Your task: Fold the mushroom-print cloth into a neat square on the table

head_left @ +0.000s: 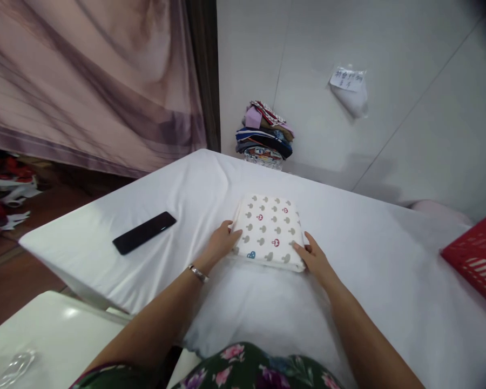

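A folded white cloth [269, 229] printed with grey, red and blue mushrooms lies flat on the white-covered table. My left hand [222, 241] grips its left edge, thumb on top and fingers along the side. At the near right corner my right hand [315, 256] holds the cloth the same way, with the fingertips partly hidden. A thin, whitish sheet, perhaps plastic [263, 308], spreads between my forearms and my body.
A black phone [144, 233] lies on the table [389, 259] to the left. Folded clothes [265, 132] are stacked beyond the far edge, against the wall. A red plastic basket [476, 254] is at the right. A white stool or chair [52, 335] stands at lower left.
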Demonstrator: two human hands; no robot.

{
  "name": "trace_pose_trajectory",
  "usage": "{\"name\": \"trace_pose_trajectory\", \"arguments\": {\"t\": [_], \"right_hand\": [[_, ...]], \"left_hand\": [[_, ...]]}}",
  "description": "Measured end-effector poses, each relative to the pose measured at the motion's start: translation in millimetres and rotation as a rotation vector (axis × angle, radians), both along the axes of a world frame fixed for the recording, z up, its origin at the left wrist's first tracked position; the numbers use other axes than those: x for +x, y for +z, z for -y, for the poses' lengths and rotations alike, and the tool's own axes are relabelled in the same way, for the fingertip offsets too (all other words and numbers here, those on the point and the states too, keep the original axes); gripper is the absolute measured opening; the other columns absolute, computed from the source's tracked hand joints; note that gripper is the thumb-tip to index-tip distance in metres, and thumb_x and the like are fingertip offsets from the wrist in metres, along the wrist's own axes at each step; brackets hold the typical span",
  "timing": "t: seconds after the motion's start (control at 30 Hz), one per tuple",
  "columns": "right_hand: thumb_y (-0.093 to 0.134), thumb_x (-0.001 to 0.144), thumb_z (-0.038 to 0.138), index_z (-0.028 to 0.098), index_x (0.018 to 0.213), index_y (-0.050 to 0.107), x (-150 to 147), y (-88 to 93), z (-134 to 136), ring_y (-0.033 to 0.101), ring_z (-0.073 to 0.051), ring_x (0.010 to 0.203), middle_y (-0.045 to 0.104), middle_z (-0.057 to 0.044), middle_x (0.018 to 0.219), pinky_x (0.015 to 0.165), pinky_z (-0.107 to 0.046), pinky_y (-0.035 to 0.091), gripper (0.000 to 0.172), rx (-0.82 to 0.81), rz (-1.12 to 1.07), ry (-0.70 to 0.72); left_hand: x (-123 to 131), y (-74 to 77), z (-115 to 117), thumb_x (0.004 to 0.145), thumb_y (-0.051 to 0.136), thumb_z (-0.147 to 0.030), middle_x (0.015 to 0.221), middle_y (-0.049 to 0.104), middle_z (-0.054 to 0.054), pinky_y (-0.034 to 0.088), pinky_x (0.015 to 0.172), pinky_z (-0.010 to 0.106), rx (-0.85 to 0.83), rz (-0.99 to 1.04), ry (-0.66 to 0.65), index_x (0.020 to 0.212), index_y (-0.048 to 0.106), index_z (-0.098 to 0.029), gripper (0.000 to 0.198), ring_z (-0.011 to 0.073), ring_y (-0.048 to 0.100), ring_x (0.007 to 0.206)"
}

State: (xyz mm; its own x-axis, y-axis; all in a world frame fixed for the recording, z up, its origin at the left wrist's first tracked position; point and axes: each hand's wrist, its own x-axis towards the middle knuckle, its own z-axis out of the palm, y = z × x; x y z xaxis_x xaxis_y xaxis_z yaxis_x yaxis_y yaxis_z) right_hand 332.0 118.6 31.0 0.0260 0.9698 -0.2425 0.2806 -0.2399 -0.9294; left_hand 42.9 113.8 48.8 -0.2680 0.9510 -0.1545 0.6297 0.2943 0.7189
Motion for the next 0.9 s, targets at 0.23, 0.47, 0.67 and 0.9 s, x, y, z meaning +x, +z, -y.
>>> {"name": "trace_pose_trajectory", "arguments": {"t": [0.23, 0.47, 0.67, 0.9], "right_hand": [[0.069, 0.07, 0.045, 0.021, 0.144, 0.031, 5, 8.2, 9, 0.065, -0.023, 0.091, 0.065, -0.009, 0.108, 0.079, -0.035, 0.053, 0.086, -0.027, -0.032, 0.096], [0.068, 0.069, 0.053, 0.026, 0.141, 0.038, 6, -4.0, 7, 0.059, -0.026, 0.106, 0.057, -0.01, 0.126, 0.094, -0.042, 0.044, 0.083, 0.028, 0.13, 0.062], [0.065, 0.07, 0.057, 0.027, 0.141, 0.038, 5, -1.1, 9, 0.057, -0.026, 0.109, 0.059, -0.009, 0.122, 0.093, -0.041, 0.044, 0.082, 0.035, 0.184, 0.067], [0.063, 0.072, 0.058, 0.029, 0.142, 0.036, 3, -2.9, 9, 0.058, -0.026, 0.108, 0.056, -0.009, 0.129, 0.094, -0.042, 0.043, 0.08, 0.028, 0.166, 0.079]], "left_hand": [[-4, 1.2, 10, 0.082, 0.049, -0.043, 0.097, 0.068, 0.005, 0.046, 0.068, 0.028, -0.035, -0.012, -0.056, 0.114, 0.054, -0.021, 0.039, 0.0188, 0.064, 0.08], [-3, 17.6, -10, 0.081, 0.041, -0.058, 0.099, 0.067, 0.008, 0.042, 0.067, 0.032, -0.025, -0.289, -0.061, 0.098, 0.057, -0.021, 0.044, 0.0238, 0.061, 0.085], [3, 13.4, -18, 0.081, 0.045, -0.056, 0.088, 0.068, 0.008, 0.039, 0.063, 0.03, -0.05, -0.288, -0.046, 0.088, 0.055, -0.021, 0.037, 0.0232, 0.061, 0.079], [-5, 8.9, -20, 0.082, 0.044, -0.052, 0.081, 0.067, 0.006, 0.038, 0.06, 0.03, -0.067, -0.269, -0.086, 0.078, 0.055, -0.021, 0.033, 0.0212, 0.06, 0.073]]}}
